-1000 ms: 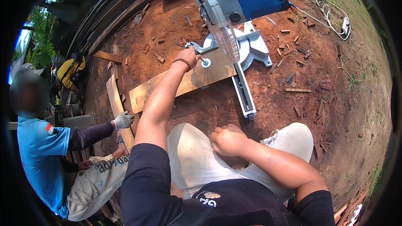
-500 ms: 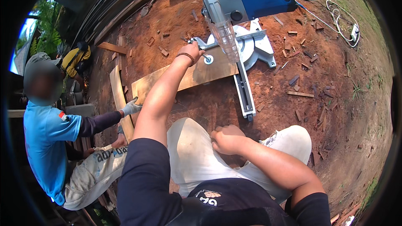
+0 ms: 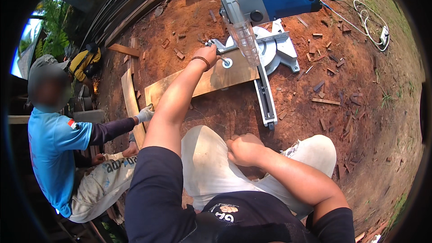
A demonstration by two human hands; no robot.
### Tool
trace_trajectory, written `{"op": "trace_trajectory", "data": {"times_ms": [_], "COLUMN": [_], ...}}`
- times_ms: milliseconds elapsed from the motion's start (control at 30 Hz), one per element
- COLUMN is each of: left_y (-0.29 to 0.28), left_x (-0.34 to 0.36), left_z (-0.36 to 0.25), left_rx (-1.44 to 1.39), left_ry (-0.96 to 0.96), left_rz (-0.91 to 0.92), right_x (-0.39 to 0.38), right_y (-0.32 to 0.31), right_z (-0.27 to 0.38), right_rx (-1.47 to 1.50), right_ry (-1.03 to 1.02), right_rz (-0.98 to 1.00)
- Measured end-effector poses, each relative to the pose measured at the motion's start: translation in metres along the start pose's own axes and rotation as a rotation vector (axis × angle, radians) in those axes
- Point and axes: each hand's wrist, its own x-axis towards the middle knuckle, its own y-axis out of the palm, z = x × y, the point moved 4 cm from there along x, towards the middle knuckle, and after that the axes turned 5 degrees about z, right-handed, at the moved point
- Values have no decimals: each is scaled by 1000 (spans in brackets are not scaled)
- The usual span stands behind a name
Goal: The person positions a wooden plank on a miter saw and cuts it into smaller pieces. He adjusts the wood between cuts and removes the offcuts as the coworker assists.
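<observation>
My left hand (image 3: 208, 56) reaches forward with fingers wrapped round the clamp handle (image 3: 209, 43) of a blue and silver mitre saw (image 3: 285, 1). A wide plank (image 3: 202, 85) lies on the saw's base (image 3: 288, 58) under the round clamp pad (image 3: 227, 63), beneath the blade guard. My right hand (image 3: 243, 148) rests low between my knees, fingers curled; what they hold, if anything, is hidden. Left of my arm, a co-worker's gloved hand (image 3: 144, 114) is at the plank's end, beside a second, narrower board (image 3: 131, 94).
A co-worker in blue (image 3: 54, 153) sits close on my left; another in yellow (image 3: 83, 65) bends behind, with sparks below. Long boards (image 3: 135, 0) are stacked back left. A white cable with socket (image 3: 384, 36) lies right. Wood offcuts (image 3: 326, 101) litter the dirt.
The scene has shifted slightly rightward in view, and the blue-shirted co-worker's head and gloved hand sit a little higher and further right. My hands keep much the same places.
</observation>
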Motion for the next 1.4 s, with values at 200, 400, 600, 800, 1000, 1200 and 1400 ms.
{"op": "trace_trajectory", "data": {"times_ms": [200,400,600,800,1000,1200,1400], "left_y": [-3,1,-1,-11,-22,-20,-20], "left_x": [1,9,3,5,10,10,5], "left_z": [0,-1,5,-7,1,-6,14], "left_rx": [-85,-27,-48,31,-89,60,-206], "left_ry": [-199,-167,-109,-128,-193,-18,-214], "left_rz": [13,63,-42,-45,30,105,32], "right_x": [-1,-1,1,5,9,5,8], "right_y": [3,4,6,10,3,-2,4], "right_z": [2,4,0,-2,-2,3,0], "right_rx": [-2,-4,9,11,33,25,5], "right_ry": [1,-8,7,4,56,13,-21], "right_rz": [13,-3,-1,9,72,-1,-28]}}
